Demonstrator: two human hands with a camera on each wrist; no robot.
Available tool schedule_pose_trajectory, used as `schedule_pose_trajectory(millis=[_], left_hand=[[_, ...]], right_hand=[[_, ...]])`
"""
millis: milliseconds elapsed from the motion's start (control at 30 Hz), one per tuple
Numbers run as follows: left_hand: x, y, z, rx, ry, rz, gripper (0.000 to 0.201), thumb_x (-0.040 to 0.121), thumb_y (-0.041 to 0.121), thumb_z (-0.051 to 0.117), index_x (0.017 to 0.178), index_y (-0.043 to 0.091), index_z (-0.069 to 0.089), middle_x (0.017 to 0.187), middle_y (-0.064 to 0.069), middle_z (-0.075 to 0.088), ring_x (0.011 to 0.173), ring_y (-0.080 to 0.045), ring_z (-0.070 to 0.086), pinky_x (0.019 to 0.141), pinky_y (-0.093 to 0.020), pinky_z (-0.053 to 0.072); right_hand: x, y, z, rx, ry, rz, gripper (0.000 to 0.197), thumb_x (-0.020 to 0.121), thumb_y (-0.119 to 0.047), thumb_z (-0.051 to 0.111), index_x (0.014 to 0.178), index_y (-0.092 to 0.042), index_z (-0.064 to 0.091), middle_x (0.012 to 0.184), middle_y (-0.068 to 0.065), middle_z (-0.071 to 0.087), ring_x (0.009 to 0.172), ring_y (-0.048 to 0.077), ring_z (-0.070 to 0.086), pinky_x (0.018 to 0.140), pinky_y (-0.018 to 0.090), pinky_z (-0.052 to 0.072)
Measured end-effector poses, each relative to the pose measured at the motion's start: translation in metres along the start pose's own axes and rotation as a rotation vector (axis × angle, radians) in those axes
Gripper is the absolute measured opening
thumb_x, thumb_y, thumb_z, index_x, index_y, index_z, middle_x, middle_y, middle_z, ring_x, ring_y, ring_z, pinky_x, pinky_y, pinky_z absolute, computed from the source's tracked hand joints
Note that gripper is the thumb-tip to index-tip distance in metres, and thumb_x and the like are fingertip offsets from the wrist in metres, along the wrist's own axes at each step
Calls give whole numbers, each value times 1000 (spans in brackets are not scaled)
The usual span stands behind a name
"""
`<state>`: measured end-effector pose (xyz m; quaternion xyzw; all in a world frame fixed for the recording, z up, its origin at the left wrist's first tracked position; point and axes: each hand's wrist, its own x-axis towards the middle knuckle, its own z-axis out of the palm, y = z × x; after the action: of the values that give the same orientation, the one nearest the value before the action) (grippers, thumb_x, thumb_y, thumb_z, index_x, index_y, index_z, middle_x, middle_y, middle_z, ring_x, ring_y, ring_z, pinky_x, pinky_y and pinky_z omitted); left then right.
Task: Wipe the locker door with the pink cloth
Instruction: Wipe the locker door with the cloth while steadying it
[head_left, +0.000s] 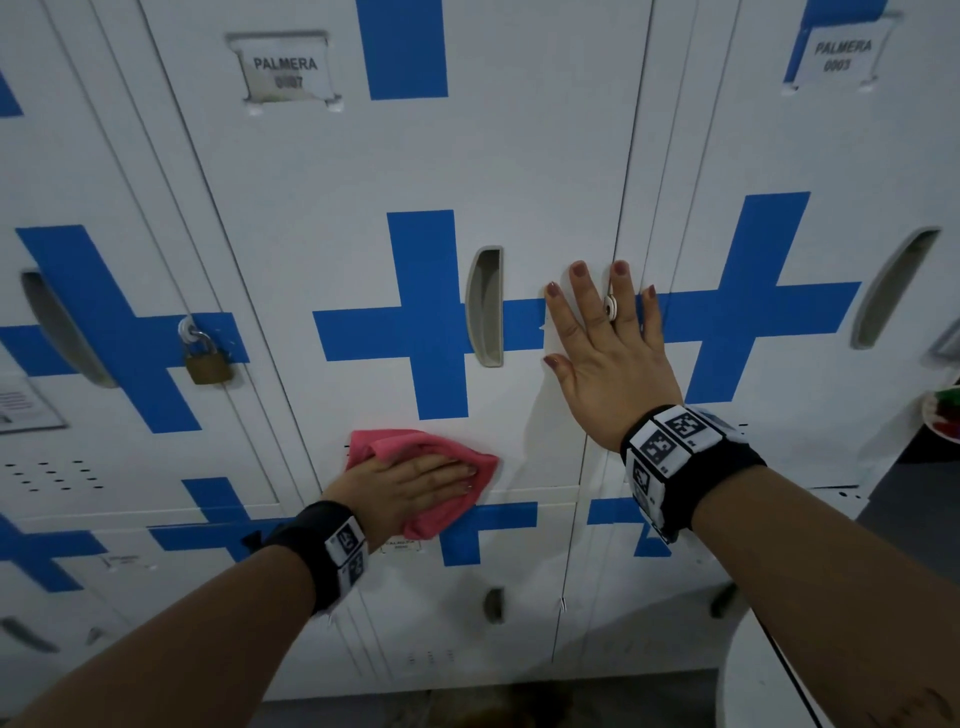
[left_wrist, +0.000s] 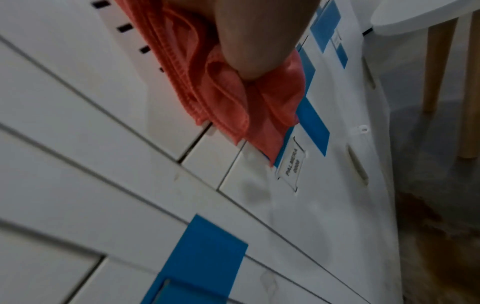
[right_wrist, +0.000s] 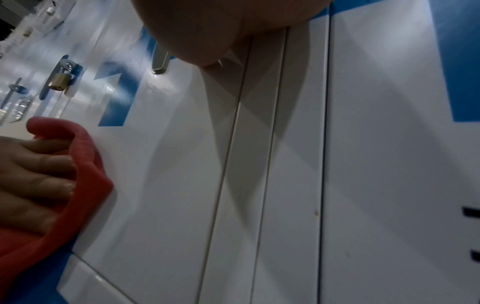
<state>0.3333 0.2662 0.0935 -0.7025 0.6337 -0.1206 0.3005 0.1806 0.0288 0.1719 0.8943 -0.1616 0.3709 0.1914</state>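
A white locker door (head_left: 363, 171) with a blue cross and a recessed grey handle (head_left: 485, 306) fills the middle of the head view. My left hand (head_left: 410, 483) lies flat on a bunched pink cloth (head_left: 400, 447) and presses it against the door's bottom edge. The cloth (left_wrist: 233, 96) shows folded under that hand (left_wrist: 259, 37) in the left wrist view, and as a red fold (right_wrist: 88, 164) in the right wrist view. My right hand (head_left: 602, 343) rests flat, fingers spread, on the door's right edge beside the handle.
A brass padlock (head_left: 207, 364) hangs on the locker to the left. Name labels (head_left: 284, 70) sit on the upper doors. More lockers lie below and to the right. A white round stool (head_left: 769, 686) with wooden legs (left_wrist: 439, 61) stands at the lower right.
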Motion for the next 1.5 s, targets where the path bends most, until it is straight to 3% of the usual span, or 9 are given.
schedule_pose_trajectory(millis=[167, 233, 333, 500, 733, 833, 900, 1000, 1500], left_hand=[[-26, -15, -4, 12, 65, -53, 99, 85, 6, 57, 139, 28, -23, 146, 0, -26, 131, -25, -26, 109, -45, -13], [-35, -18, -14, -2, 181, -94, 103, 62, 10, 78, 146, 27, 21, 153, -4, 13, 139, -27, 11, 110, -50, 15], [-43, -22, -23, -212, 373, -215, 82, 43, 16, 90, 120, 20, 61, 123, -2, 61, 107, -28, 60, 87, -43, 51], [-56, -32, -67, -691, 761, -692, 53, 71, 12, 76, 120, 15, 56, 118, -7, 48, 99, -20, 47, 74, -31, 53], [-54, -61, -138, -819, 1466, -949, 51, 76, -3, 52, 124, 13, 50, 123, -7, 35, 111, -13, 39, 98, -16, 34], [-25, -71, -147, -794, 1393, -843, 66, 74, 1, 62, 134, 18, 40, 140, -10, 37, 127, -25, 39, 105, -29, 37], [-5, -68, -138, -640, 1149, -750, 84, 75, 12, 65, 146, 20, 22, 154, -10, 16, 141, -33, 13, 115, -50, 15], [12, -64, -121, -513, 1007, -761, 82, 83, 14, 55, 149, 20, 8, 156, -7, -3, 141, -28, -12, 111, -57, -8], [9, -25, -65, -166, 621, -545, 96, 70, 17, 72, 146, 31, 15, 153, 1, 13, 139, -32, 11, 99, -67, 1]], right_hand=[[0, 0, -2, -3, -17, 0, 65, 98, -43, 24, 149, -25, -10, 154, -2, -25, 141, 28, -22, 113, 45, -17], [0, 0, -2, 1, -23, 2, 65, 97, -43, 24, 149, -25, -10, 155, -2, -24, 142, 28, -22, 113, 46, -17], [-1, 0, -2, 2, -21, 0, 65, 97, -43, 23, 149, -25, -10, 155, -2, -23, 142, 28, -21, 113, 46, -16], [-1, -1, -2, 6, -13, -4, 65, 97, -42, 25, 150, -24, -8, 155, -2, -22, 142, 28, -20, 114, 46, -15], [-1, -1, -2, -2, -29, 6, 65, 97, -42, 23, 150, -25, -9, 155, -2, -23, 142, 29, -20, 114, 47, -14], [-1, 0, -3, 9, -31, 2, 64, 97, -42, 23, 150, -25, -9, 155, -2, -24, 142, 29, -19, 114, 47, -14], [-1, 0, -3, 13, -26, -1, 65, 96, -42, 24, 150, -25, -9, 155, -3, -24, 142, 29, -19, 114, 46, -14], [-1, -1, -3, 13, -18, -1, 65, 96, -42, 24, 150, -24, -7, 156, -2, -23, 143, 29, -18, 114, 47, -13], [-2, -1, -9, 38, -63, 6, 64, 96, -45, 20, 149, -27, -12, 155, -4, -24, 144, 28, -14, 114, 46, -11]])
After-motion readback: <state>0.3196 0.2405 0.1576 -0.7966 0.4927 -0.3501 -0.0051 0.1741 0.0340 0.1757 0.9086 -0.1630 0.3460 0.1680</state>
